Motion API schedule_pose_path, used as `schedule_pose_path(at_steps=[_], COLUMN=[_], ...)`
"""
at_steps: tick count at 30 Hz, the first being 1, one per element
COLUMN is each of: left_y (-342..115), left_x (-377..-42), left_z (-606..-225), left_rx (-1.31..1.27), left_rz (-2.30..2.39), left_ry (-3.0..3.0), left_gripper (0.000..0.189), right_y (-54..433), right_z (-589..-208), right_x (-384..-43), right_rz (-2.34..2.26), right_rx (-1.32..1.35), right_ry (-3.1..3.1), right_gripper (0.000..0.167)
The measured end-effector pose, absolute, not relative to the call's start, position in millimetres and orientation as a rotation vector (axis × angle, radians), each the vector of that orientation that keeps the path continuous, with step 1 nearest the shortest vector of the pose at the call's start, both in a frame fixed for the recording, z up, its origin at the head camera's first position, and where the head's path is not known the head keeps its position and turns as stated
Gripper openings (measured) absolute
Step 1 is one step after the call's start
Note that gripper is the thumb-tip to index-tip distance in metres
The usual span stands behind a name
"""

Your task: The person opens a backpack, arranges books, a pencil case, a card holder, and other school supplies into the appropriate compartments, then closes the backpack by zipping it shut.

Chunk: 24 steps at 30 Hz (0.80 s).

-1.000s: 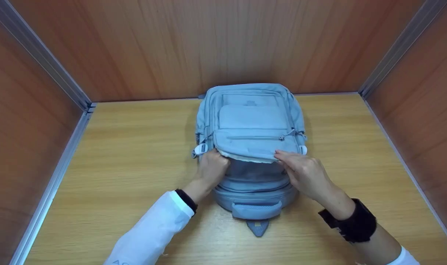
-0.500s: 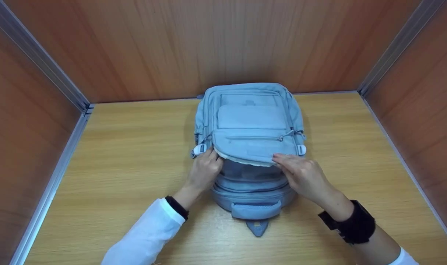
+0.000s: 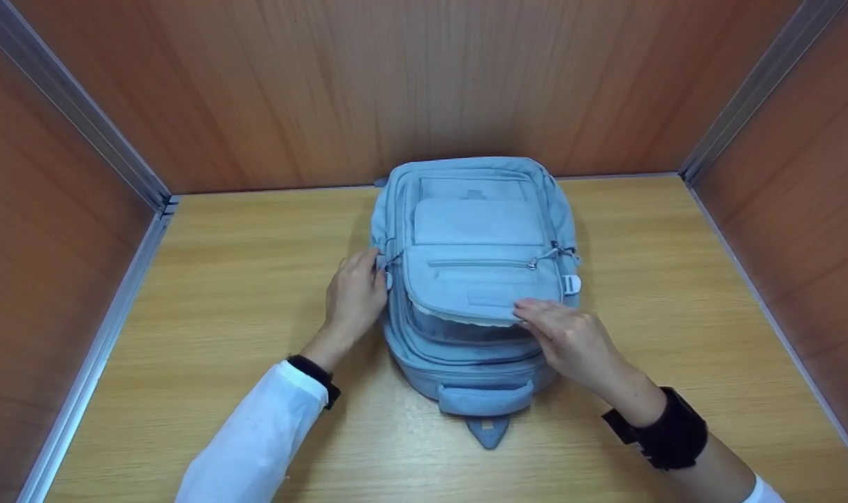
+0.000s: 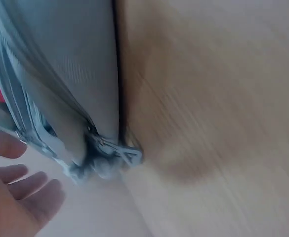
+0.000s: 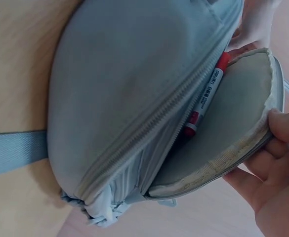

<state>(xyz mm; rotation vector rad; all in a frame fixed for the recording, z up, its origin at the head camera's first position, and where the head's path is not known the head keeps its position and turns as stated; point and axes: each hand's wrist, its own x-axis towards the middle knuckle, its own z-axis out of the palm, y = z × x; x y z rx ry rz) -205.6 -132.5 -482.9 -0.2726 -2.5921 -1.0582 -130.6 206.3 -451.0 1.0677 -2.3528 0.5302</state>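
A light blue backpack [image 3: 480, 209] lies on the wooden table, its top handle toward the person. My right hand [image 3: 571, 342] pinches the free edge of the front pocket flap [image 5: 233, 133], holding it away from the bag. Inside that pocket, in the right wrist view, lies a white marker pen [image 5: 206, 96] with red ends. At the bag's left side is my left hand [image 3: 356, 293], its fingertips by the side strap and zipper. Its fingers [image 4: 45, 197] look loosely bent and apart in the blurred left wrist view, with nothing seen between them.
Wood panels [image 3: 424, 84] with metal edging stand behind and on both sides of the table [image 3: 256, 279]. The backpack's far end lies near the back panel. A white buckle [image 3: 571, 284] sits on its right side, and a strap loop [image 3: 488, 433] sticks out toward the person.
My left hand has come out from under the flap and moved left and away to the bag's side. My right hand has drawn the flap edge slightly nearer, so the pocket gap looks narrower.
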Motion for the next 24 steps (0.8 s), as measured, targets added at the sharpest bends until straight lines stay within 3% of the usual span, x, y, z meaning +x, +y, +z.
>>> schedule_pose_path(at_steps=[5, 12, 24], left_y=[-139, -137, -129], left_x=[-218, -219, -180], left_z=[-485, -483, -472], left_rx=[-0.202, -0.268, -0.268], left_rz=[-1.243, -1.179, -1.071], left_ry=[-2.725, -2.682, -2.592], left_gripper=[0.046, 0.023, 0.016], right_y=[206, 207, 205], right_z=[-454, -457, -457], right_x=[-128, -128, -126], right_rz=[0.53, 0.531, 0.517], right_rx=[1.071, 1.097, 1.064], right_ry=[-2.379, -2.375, -2.547], right_gripper=[0.031, 0.035, 0.03])
